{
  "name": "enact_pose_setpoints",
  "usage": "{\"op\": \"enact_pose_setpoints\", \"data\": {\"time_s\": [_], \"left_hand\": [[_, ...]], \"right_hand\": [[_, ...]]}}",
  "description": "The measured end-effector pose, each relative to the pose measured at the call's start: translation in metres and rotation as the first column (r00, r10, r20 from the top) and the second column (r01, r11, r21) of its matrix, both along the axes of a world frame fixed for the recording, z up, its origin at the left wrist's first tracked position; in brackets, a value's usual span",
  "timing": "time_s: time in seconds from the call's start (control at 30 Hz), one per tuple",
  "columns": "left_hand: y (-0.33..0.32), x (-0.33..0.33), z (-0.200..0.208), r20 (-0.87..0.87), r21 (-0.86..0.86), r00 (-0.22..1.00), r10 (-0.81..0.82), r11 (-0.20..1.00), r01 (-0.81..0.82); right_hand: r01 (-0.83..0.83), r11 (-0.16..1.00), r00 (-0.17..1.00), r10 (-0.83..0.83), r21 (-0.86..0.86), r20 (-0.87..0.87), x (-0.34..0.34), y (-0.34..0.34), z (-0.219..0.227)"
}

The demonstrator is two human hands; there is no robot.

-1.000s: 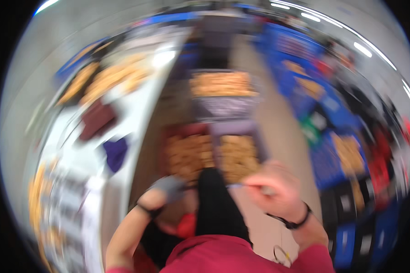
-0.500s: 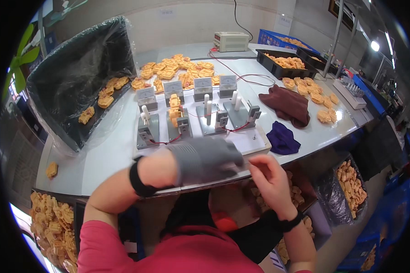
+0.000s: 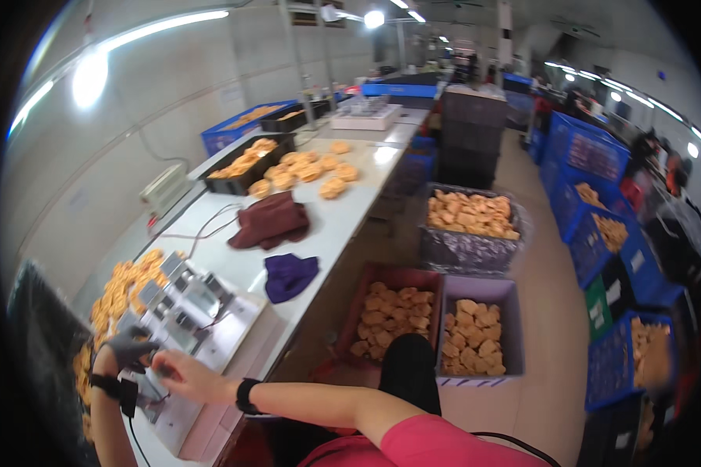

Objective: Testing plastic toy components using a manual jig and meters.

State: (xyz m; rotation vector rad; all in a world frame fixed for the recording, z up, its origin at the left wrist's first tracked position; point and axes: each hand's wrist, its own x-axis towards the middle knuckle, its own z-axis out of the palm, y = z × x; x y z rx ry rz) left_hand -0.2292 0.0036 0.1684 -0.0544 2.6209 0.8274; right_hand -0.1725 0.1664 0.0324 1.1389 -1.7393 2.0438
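My left hand, in a grey glove, reaches over the near end of a white board with test stations. Its fingers are blurred, and I cannot make out whether anything is in them. Bare and close beside it, my right hand has its fingers slightly bent and apart, pointing at the glove, with no object visible in them. Several grey test fixtures with panel meters stand in a row on the board. The nearest one is partly hidden by my hands. Behind them lie yellow-orange moulded parts.
A brown cloth and a purple cloth lie on the table. Farther off stands a black tray of parts. Right of the table, a red bin, a lilac bin and a plastic-lined bin hold parts. Blue crates line the aisle.
The view has swung to the right, showing the aisle and floor bins. My hands have moved from the table's front edge to the fixtures.
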Motion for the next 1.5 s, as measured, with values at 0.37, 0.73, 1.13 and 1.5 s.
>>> {"op": "enact_pose_setpoints", "data": {"time_s": [0.37, 0.73, 1.13, 1.5], "left_hand": [[-0.044, -0.006, 0.037, -0.292, 0.073, 0.953, 0.082, 0.995, -0.064], [0.192, 0.101, -0.116, -0.559, 0.204, 0.65, -0.516, 0.674, 0.71], [0.313, 0.141, -0.161, -0.334, 0.215, 0.548, -0.767, 0.504, 0.836], [0.299, 0.141, -0.177, -0.265, 0.229, 0.626, -0.734, 0.583, 0.78]], "right_hand": [[-0.07, 0.996, 0.994, 0.065, 0.054, 0.087, 0.003, -0.002, 0.004], [-0.01, 0.883, 0.747, 0.319, -0.47, 0.583, 0.113, 0.213, -0.043], [0.946, -0.274, -0.064, -0.679, -0.172, 0.731, 0.495, 0.526, -0.183], [0.79, -0.469, -0.599, -0.459, 0.394, 0.656, 0.535, 0.604, -0.161]]}}
